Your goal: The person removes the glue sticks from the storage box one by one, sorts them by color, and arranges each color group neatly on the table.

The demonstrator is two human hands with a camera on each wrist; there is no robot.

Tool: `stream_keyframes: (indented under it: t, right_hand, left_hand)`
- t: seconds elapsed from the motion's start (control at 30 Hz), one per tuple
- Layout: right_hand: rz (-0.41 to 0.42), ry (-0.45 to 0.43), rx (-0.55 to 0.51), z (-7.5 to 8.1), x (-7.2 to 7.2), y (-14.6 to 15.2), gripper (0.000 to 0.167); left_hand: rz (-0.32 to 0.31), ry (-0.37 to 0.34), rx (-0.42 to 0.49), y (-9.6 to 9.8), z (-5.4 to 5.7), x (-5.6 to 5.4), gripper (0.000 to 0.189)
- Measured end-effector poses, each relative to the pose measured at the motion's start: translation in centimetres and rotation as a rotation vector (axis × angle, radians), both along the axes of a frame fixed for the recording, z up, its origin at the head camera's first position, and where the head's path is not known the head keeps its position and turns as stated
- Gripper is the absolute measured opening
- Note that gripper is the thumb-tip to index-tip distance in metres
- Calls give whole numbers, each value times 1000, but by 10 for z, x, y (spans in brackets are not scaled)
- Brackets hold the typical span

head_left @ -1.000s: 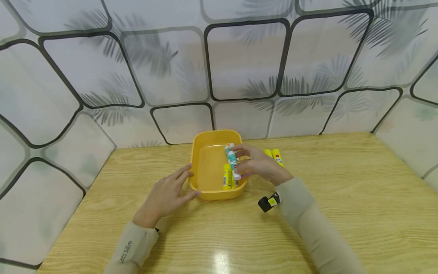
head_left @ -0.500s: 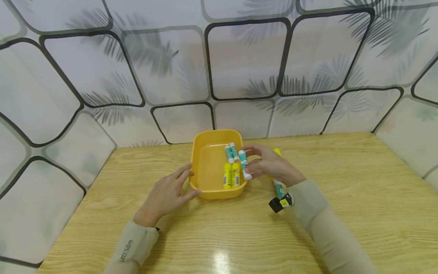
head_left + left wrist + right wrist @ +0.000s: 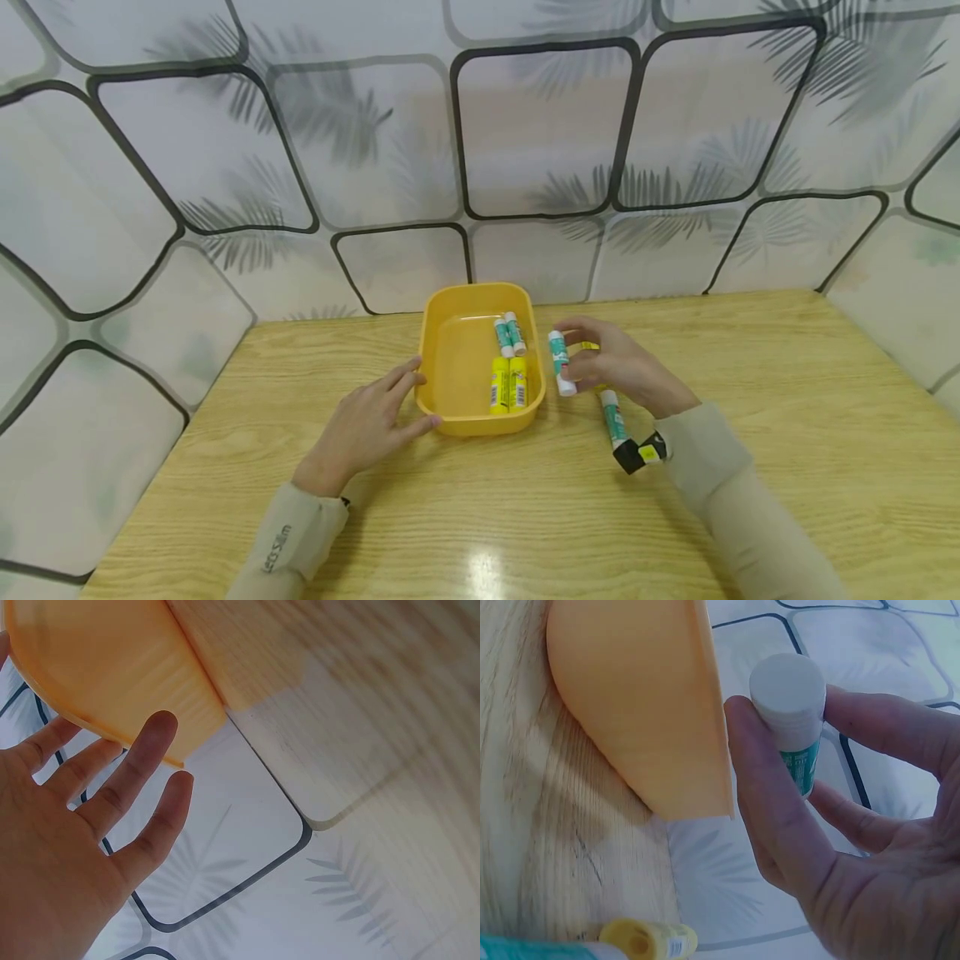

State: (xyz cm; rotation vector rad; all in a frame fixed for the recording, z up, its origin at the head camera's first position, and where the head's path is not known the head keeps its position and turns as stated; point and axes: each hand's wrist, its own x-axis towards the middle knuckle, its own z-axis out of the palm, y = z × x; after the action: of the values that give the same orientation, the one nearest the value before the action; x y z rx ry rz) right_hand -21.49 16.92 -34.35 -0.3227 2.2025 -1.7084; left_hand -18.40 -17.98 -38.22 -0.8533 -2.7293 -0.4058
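Note:
My right hand [image 3: 622, 367] pinches a white and teal glue stick [image 3: 560, 363] between thumb and fingers, just right of the yellow bin [image 3: 480, 427]. In the right wrist view the glue stick's white end [image 3: 787, 682] faces the camera, apart from the bin's outer wall [image 3: 637, 712]. My left hand [image 3: 367, 429] rests at the bin's left rim, fingers spread and fairly straight; the left wrist view shows the fingers [image 3: 142, 769] against the bin wall. Inside the bin's right side lie two teal glue sticks [image 3: 510, 335] behind two yellow glue sticks [image 3: 508, 386].
Another teal glue stick [image 3: 613, 417] lies on the wooden table [image 3: 420, 517], right of the bin. Yellow glue sticks [image 3: 590, 345] are partly hidden behind my right hand. A patterned wall covering [image 3: 540, 133] stands behind the table.
My right hand has moved right with the teal glue stick, from above the bin to outside it. The glue sticks on the table's right are differently covered. My left hand has not moved.

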Motion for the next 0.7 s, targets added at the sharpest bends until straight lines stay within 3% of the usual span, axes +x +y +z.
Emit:
stream_keyframes:
  t: [0.7]
  right_hand:
    - [-18,28,40,-5,12,35,70]
  left_hand:
    - [-3,-5,6,0,1,1,56]
